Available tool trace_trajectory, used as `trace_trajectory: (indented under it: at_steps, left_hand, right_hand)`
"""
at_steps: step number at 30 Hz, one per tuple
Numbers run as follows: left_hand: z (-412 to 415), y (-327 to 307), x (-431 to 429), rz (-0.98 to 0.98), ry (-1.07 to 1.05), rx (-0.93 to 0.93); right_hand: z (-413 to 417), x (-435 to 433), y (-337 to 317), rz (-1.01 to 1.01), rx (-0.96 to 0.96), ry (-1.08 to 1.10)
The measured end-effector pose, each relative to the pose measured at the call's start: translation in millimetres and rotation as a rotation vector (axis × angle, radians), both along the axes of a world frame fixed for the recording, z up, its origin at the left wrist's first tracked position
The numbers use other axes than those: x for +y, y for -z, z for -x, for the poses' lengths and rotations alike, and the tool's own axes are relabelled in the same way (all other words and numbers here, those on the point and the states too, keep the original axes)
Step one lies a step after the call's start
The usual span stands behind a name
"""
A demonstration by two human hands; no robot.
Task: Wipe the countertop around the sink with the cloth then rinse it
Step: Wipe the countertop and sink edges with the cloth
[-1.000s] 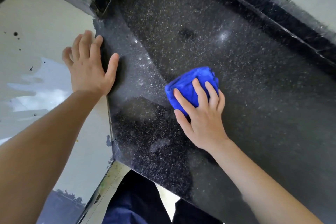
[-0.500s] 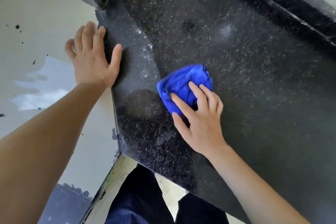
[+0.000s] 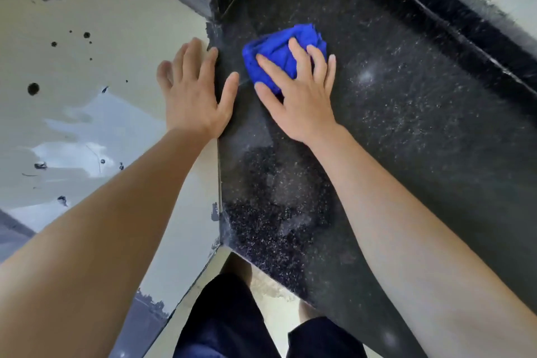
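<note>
A bunched blue cloth (image 3: 276, 52) lies on the black speckled countertop (image 3: 406, 131), near its far left corner. My right hand (image 3: 299, 96) presses down on the cloth with spread, nearly straight fingers. My left hand (image 3: 194, 93) rests flat with straight fingers against the pale wall, its thumb over the countertop's left edge. The two hands are close together. No sink is in view.
A pale wall (image 3: 87, 96) with dark spots and grey patches borders the countertop on the left. A raised black backsplash ledge (image 3: 465, 26) runs along the far right. My legs in dark trousers (image 3: 226, 320) stand below the counter's front edge.
My right hand has pushed the cloth away from me and leftward, towards the far corner, next to my left hand. The left hand stays on the wall edge.
</note>
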State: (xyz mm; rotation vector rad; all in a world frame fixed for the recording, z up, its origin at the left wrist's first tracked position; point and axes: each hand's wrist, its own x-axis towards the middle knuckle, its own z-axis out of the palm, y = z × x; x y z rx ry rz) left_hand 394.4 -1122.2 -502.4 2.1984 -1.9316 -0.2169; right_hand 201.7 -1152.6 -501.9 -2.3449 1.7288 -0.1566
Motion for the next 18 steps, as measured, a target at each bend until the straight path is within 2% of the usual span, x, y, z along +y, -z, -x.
trace_trajectory:
  at_steps: [3,6,9,11,14,18]
  left_hand:
    - [-3,-2,2,0.028,-0.004,0.074]
    - [-5,-7,7,0.048,-0.016,0.120]
    - [-13,-14,14,0.051,-0.024,0.051]
    - [-23,-16,21,-0.019,-0.037,-0.019]
    - [-35,-9,36,-0.123,-0.043,-0.088]
    - [-36,-4,45,-0.158,-0.039,-0.056]
  right_hand:
    - [-6,4,-5,0.048,0.040,0.055]
    - [4,50,-15,0.004,0.027,-0.008]
    - [17,113,-17,-0.039,-0.010,-0.079]
    - [20,137,-17,-0.074,-0.003,-0.124]
    - [9,113,-17,-0.128,0.024,-0.151]
    - [-27,28,-11,-0.090,0.013,-0.117]
